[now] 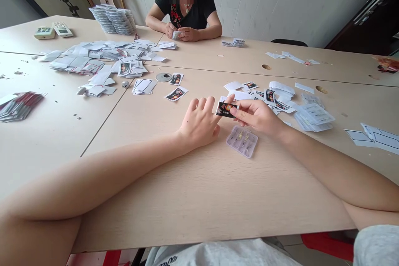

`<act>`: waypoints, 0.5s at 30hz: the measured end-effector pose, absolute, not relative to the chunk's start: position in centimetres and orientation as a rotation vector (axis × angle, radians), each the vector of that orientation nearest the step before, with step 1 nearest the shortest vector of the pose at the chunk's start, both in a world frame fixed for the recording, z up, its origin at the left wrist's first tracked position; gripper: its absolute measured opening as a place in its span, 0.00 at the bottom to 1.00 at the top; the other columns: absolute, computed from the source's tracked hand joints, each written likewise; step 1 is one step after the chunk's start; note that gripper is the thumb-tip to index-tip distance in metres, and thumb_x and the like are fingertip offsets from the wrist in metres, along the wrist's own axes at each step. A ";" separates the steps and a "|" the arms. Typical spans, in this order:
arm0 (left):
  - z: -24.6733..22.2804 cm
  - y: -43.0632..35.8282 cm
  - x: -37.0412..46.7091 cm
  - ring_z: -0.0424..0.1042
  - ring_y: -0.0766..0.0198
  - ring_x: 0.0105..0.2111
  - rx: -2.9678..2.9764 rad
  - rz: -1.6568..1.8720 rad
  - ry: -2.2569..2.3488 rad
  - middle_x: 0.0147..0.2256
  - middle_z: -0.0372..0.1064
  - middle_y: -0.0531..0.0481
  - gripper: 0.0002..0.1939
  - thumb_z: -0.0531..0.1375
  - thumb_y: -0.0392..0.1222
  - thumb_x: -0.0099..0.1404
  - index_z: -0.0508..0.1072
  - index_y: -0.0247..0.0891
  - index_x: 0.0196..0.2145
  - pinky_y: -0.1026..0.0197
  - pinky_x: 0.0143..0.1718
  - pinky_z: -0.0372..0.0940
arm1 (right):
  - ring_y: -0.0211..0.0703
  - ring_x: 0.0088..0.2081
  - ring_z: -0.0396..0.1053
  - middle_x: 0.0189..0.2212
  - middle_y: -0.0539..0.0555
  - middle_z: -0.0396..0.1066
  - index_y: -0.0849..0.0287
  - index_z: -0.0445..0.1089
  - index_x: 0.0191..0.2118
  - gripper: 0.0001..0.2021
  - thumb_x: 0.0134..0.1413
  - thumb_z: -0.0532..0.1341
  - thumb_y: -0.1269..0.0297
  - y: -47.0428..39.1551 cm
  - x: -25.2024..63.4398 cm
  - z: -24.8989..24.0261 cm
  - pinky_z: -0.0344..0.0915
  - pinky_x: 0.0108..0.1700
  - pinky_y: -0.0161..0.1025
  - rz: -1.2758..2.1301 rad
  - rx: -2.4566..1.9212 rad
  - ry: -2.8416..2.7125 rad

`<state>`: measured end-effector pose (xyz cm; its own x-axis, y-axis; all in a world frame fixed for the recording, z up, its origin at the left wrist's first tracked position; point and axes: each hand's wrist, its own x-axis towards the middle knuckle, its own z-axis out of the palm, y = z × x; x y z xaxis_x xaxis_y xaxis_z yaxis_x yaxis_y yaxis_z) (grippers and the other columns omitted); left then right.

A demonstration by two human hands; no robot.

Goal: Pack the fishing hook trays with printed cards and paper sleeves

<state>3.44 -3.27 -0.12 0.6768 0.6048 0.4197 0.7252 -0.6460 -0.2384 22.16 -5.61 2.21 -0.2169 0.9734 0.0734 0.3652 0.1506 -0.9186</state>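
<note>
Black card [222,109] is pinched in the right hand [256,113], long axis toward the left hand [199,124], whose grip I cannot tell. Just bodyward lies the lilac case [242,141].

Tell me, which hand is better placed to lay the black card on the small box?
Probably the right hand: it's already pinching the card, and the box lies close by.

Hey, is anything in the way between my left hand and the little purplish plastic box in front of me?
Nothing visible: only tabletop shows between your left hand and the plastic box. The black card in your right hand is above that gap in the view, not in it.
</note>
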 end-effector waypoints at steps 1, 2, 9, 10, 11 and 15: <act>-0.1 -3.2 3.5 0.62 0.50 0.40 -2.505 -0.428 -1.040 0.43 0.61 0.39 0.39 0.53 0.38 0.59 0.42 0.42 0.66 0.51 0.42 0.55 | 0.31 0.21 0.57 0.18 0.47 0.60 0.61 0.64 0.23 0.19 0.52 0.62 0.49 -5.6 22.1 2.2 0.55 0.24 0.32 1.069 -1.291 -1.680; -0.1 -3.2 3.5 0.62 0.50 0.40 -2.508 -0.429 -1.037 0.43 0.61 0.39 0.39 0.53 0.38 0.59 0.43 0.41 0.66 0.51 0.42 0.55 | 0.31 0.21 0.57 0.19 0.47 0.61 0.61 0.64 0.24 0.19 0.52 0.62 0.49 -5.6 22.1 2.1 0.54 0.23 0.32 1.080 -1.285 -1.666; -0.2 -3.4 3.6 0.64 0.49 0.41 -2.537 -0.458 -1.025 0.44 0.63 0.36 0.32 0.50 0.38 0.62 0.50 0.33 0.64 0.50 0.43 0.56 | 0.32 0.21 0.54 0.18 0.47 0.58 0.60 0.61 0.20 0.21 0.55 0.59 0.49 -5.9 22.2 2.5 0.51 0.23 0.34 0.902 -1.250 -1.766; -0.2 -3.6 3.7 0.64 0.49 0.41 -2.566 -0.463 -1.017 0.45 0.63 0.35 0.31 0.49 0.38 0.62 0.51 0.32 0.63 0.50 0.44 0.56 | 0.31 0.21 0.52 0.17 0.47 0.56 0.60 0.60 0.20 0.21 0.55 0.59 0.50 -6.0 22.3 2.8 0.50 0.23 0.34 0.843 -1.265 -1.793; -0.2 -3.7 3.7 0.64 0.49 0.43 -2.605 -0.472 -1.000 0.47 0.63 0.35 0.30 0.49 0.38 0.63 0.54 0.30 0.62 0.50 0.46 0.56 | 0.31 0.21 0.51 0.17 0.47 0.54 0.60 0.59 0.19 0.21 0.55 0.59 0.51 -6.2 22.3 3.1 0.48 0.23 0.35 0.794 -1.281 -1.822; -0.1 -3.9 3.7 0.62 0.48 0.49 -2.795 -0.552 -0.907 0.53 0.60 0.32 0.25 0.49 0.40 0.64 0.60 0.26 0.57 0.49 0.51 0.54 | 0.32 0.20 0.51 0.15 0.47 0.54 0.59 0.59 0.18 0.20 0.55 0.60 0.54 -6.6 23.0 5.2 0.47 0.23 0.35 0.720 -1.316 -1.883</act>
